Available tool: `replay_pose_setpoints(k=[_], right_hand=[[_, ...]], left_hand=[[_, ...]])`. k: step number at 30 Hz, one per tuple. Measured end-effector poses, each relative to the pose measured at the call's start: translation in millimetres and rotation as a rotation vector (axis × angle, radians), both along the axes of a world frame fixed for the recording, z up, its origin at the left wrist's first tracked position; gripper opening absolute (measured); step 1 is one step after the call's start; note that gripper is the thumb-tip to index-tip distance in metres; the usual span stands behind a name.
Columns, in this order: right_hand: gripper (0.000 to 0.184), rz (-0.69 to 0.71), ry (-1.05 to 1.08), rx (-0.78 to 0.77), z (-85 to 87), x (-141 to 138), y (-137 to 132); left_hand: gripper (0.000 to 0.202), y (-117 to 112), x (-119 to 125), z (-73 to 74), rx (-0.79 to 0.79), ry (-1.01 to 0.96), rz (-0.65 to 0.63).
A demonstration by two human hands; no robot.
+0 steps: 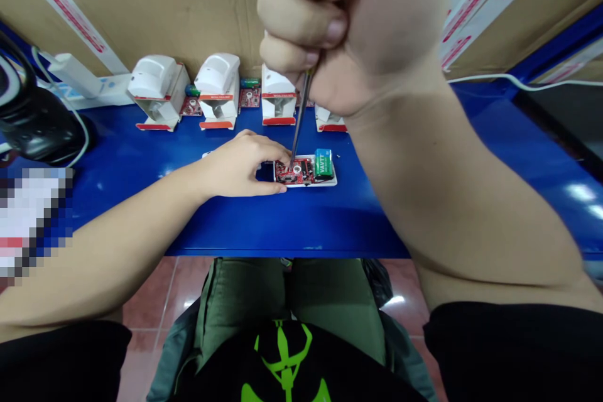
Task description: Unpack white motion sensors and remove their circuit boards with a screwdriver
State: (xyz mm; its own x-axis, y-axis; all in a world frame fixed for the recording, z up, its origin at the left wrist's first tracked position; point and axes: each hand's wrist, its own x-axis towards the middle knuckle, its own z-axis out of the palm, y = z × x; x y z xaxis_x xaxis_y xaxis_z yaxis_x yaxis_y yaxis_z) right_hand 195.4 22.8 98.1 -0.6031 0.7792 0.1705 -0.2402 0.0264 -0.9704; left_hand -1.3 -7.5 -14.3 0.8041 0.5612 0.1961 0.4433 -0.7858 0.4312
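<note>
A screwdriver (301, 116) points down from my right hand (348, 25), which is raised high and closed around its handle. Its tip meets a red circuit board (285, 173) set in a white plastic housing (330, 183) on the blue table. Beside the board, at the housing's right end, sits a green and blue battery (323, 163). My left hand (247, 166) grips the housing's left end, thumb on the near edge and fingers on the far side. The screwdriver's handle is mostly hidden in my fist.
White detectors (151, 76) on opened boxes (160, 114) line the back of the blue table (226, 226), with more red circuit boards (249, 98) and batteries between them. Cardboard (188, 0) stands behind. A black object (38, 113) with a cable is at left.
</note>
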Motion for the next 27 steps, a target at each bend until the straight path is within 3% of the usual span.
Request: replay_pose_setpoints(k=[4,7,9,14,19,22,24,27], right_hand=[[0.066,-0.044,0.050,0.111,-5.0,-2,-6],[0.064,-0.060,0.235,0.201,-7.6,-9,-13],[0.060,-0.042,0.330,0.183,-5.2,-11,-19],[0.072,-0.035,0.209,0.048,4.4,-6,-29],[0.076,0.010,0.513,0.162,-12.1,-20,-19],[0.074,-0.058,0.541,0.244,-16.0,-24,-15],[0.065,-0.043,0.441,0.137,-9.2,-19,-17],[0.054,0.055,0.321,-0.144,7.0,-9,-23]], left_hand=[[0.028,1,0,0.9,-0.020,-0.017,-0.017],[0.029,1,1,1.5,-0.031,-0.018,-0.018],[0.028,0,0,1.3,-0.022,-0.014,-0.010],[0.032,-2,-2,-0.3,0.021,0.006,0.030],[0.033,-1,-2,-1.2,0.024,0.016,0.023],[0.035,0,-1,-3.2,0.043,0.017,0.043],[0.035,2,-1,-4.8,0.045,0.012,0.041],[0.032,3,0,-5.2,0.038,-0.017,0.012]])
